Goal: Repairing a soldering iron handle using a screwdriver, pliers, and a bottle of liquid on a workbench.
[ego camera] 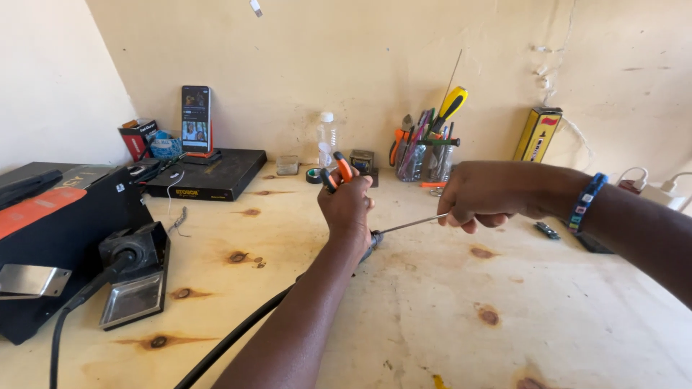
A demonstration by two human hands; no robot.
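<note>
Left hand [348, 209], seen from the back, closed around orange-and-black-handled pliers [337, 173]; handles stick up above the knuckles, jaws hidden behind the hand. Right hand [481, 193] closed, pinching the end of a thin grey wire [412, 223] that runs straight to the left hand, above the pale plywood tabletop [432, 310]. A thick black cable [238, 335] trails from under the left hand toward the near edge. Where wire meets cable is hidden by the left wrist. Right forearm cut off at frame right; beaded blue wristband [587, 200] on it. Black soldering iron stand [133, 277] sits well left. Clear jars of hand tools [427, 155] stand against the back wall. Bare tabletop open beneath and before both hands.
</note>
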